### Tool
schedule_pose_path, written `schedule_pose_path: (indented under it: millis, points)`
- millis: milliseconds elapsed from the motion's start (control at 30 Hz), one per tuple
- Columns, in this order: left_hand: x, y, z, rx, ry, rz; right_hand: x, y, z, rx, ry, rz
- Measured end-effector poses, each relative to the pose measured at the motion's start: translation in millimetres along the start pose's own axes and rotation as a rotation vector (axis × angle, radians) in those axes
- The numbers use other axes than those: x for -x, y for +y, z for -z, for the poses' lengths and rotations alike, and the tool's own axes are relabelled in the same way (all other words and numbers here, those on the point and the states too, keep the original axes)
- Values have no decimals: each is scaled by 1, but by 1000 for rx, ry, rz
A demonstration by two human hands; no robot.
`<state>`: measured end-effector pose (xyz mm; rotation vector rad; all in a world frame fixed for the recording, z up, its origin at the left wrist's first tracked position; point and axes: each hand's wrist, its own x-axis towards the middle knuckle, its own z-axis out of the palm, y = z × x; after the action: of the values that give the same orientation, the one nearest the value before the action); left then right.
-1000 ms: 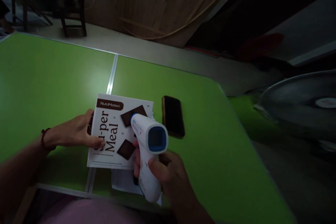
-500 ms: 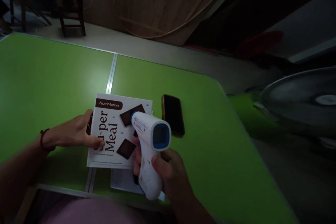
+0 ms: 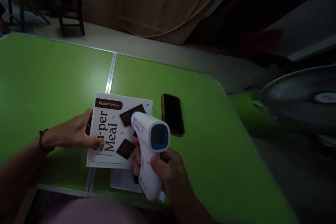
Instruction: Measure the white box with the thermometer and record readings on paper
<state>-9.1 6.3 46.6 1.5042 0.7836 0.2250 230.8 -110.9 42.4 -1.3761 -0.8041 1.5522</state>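
Note:
My left hand (image 3: 76, 131) grips the left side of a white box (image 3: 105, 159) printed "NutriMotion" and "Su-per Meal", its thumb across the front and its other fingers hidden behind the edge. In my right hand (image 3: 170, 171) is a white and blue infrared thermometer (image 3: 149, 164), held by its handle. The thermometer's nose points at the dark squares pictured on the box, and its dark screen faces me. Whether the nose touches the box I cannot tell. White paper (image 3: 123, 180) lies partly under the box, near a small black object that the right hand mostly hides.
A phone (image 3: 173, 114) with a dark screen lies on the green table (image 3: 162, 77), right of the box. A metal strip (image 3: 110, 73) crosses the tabletop. Beyond the far edge stands a wooden chair (image 3: 70, 10). A large fan (image 3: 301, 94) is at the right.
Almost nothing differs. The view has shifted very slightly; both hands keep their hold on the box and the thermometer.

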Motion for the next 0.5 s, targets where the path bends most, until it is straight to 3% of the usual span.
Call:
schedule_pose_path:
  millis: [500]
  points:
    - [1, 2, 1, -6, -4, 21, -1, 4, 7, -86, -55, 50]
